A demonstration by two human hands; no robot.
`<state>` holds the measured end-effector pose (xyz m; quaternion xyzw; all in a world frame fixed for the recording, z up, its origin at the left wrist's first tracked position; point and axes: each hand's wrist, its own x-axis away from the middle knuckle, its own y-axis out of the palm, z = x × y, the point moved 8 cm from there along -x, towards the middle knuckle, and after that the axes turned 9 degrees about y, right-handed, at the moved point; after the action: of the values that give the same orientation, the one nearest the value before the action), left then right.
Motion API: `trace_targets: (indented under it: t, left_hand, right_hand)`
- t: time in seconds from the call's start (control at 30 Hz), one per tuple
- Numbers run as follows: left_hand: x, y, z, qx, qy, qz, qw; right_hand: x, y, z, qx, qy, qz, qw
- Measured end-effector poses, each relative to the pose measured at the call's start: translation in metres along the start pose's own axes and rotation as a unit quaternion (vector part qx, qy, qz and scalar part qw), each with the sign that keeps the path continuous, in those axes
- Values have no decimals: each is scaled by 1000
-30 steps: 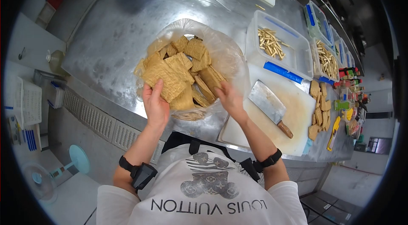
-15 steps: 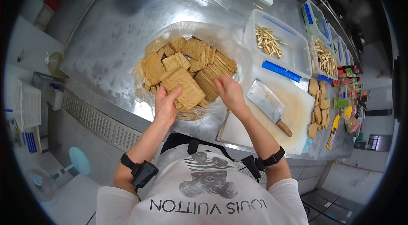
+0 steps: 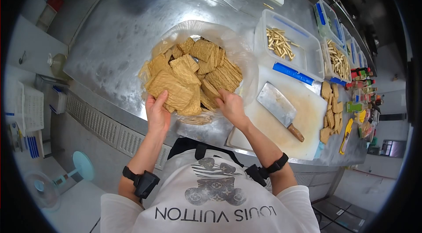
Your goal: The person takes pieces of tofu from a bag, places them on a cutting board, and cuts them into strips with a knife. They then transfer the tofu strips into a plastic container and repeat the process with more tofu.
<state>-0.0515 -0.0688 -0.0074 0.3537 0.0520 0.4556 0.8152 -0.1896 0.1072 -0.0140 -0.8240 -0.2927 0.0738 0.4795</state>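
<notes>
Steel table, cleaver on board, fan beyond, gray floor.

Room evenly bright. Glare whitens the counter near the bag. Fisheye distortion bends the edges; corners black. Bottles at right lack fine detail.

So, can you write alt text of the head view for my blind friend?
The left hand holds a flat, wrinkled tan slab over a clear plastic bag of more slabs; the right hand pinches another. To the right, a wooden-handled steel cleaver lies on a white cutting board.
</notes>
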Motion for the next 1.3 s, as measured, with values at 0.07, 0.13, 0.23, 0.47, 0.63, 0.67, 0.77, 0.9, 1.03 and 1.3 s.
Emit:
trace_targets:
  t: [0.07,0.13,0.23,0.47,0.63,0.67,0.77,0.9,1.03,1.3]
  left_hand:
    - [-1,-1,1,3,2,-9,1000]
    - [-2,0,1,3,3,-15,1000]
    - [-2,3,1,4,0,-21,1000]
    - [2,14,-5,25,-21,-43,999]
    - [5,13,-9,30,-21,-41,998]
    - [5,12,-10,30,-19,-40,999]
    - [4,10,-10,34,-22,-36,999]
    - [4,8,-10,23,-31,-35,999]
    - [1,14,-10,11,-19,-48,999]
    - [9,32,-28,-1,-74,-97,993]
  right_hand:
    - [3,-4,4,0,5,-6,1000]
    - [3,-4,6,0,1,-10,1000]
    - [15,-12,-14,0,-118,-8,993]
    - [-16,-31,-15,35,-75,120,989]
    - [-7,-19,-27,96,-219,174,955]
    - [-4,-16,-27,105,-217,167,956]
    - [-4,-8,-21,92,-188,134,969]
    - [-20,-7,17,-149,-10,37,988]
    - [-19,-27,12,-448,76,-59,889]
    - [-8,-18,-35,-379,24,-70,922]
